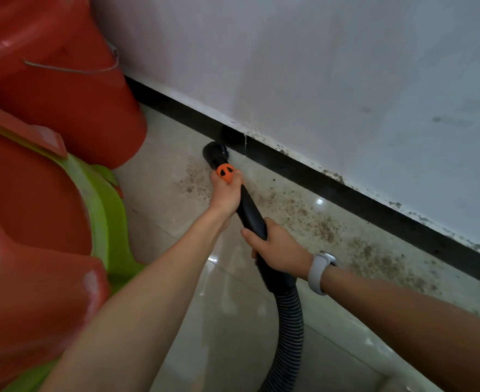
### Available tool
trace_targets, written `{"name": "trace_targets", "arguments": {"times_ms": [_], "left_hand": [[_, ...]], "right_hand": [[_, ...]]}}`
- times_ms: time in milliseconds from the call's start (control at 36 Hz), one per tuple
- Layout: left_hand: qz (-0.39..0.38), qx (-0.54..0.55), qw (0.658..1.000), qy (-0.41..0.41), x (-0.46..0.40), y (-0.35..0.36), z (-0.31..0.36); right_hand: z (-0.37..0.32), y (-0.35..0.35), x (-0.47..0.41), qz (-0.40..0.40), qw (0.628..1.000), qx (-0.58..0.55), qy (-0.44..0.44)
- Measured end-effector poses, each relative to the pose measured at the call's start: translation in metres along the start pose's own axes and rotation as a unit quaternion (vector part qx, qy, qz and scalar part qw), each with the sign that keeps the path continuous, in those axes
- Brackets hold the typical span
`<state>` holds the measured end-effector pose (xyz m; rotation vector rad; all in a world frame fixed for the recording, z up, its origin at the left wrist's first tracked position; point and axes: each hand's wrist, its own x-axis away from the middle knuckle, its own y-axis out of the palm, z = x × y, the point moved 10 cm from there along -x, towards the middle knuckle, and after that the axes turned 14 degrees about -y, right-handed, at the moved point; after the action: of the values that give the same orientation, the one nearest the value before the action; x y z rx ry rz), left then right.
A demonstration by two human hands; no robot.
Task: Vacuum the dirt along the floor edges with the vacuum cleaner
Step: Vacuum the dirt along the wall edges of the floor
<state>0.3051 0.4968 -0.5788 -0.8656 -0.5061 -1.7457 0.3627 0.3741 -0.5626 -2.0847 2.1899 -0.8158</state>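
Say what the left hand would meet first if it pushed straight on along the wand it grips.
Probably the black skirting at the wall's foot: the left hand points along the wand, whose brush nozzle already sits near it. Depth is unclear.

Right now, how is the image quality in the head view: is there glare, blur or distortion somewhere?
Head view: dim, even light; small bright glare spots on the glossy floor tiles; the red bucket and red-green container close on the left look soft and blurred; the black baseboard appears slightly bowed by the wide-angle lens; the left hand, right hand and vacuum nozzle are reasonably sharp.
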Motion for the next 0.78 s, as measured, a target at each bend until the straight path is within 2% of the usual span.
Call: {"name": "trace_targets", "arguments": {"times_ms": [111, 222, 528, 778], "left_hand": [[0.051, -0.013, 0.999, 0.014, -0.023, -0.043, 0.025], [0.061, 0.002, 0.998, 0.002, -0.026, -0.066, 0.02], [0.1, 0.033, 0.994, -0.006, 0.035, -0.091, -0.05], [0.12, 0.05, 0.991, -0.018, 0.057, -0.112, -0.081]], "right_hand": [[-0.026, 0.026, -0.041, -0.007, 0.999, -0.033, -0.033], [-0.033, 0.046, -0.051, -0.039, 0.998, -0.032, -0.045], [-0.013, 0.09, 0.021, -0.108, 0.992, -0.062, -0.018], [-0.019, 0.107, 0.049, -0.141, 0.989, -0.032, -0.031]]}}
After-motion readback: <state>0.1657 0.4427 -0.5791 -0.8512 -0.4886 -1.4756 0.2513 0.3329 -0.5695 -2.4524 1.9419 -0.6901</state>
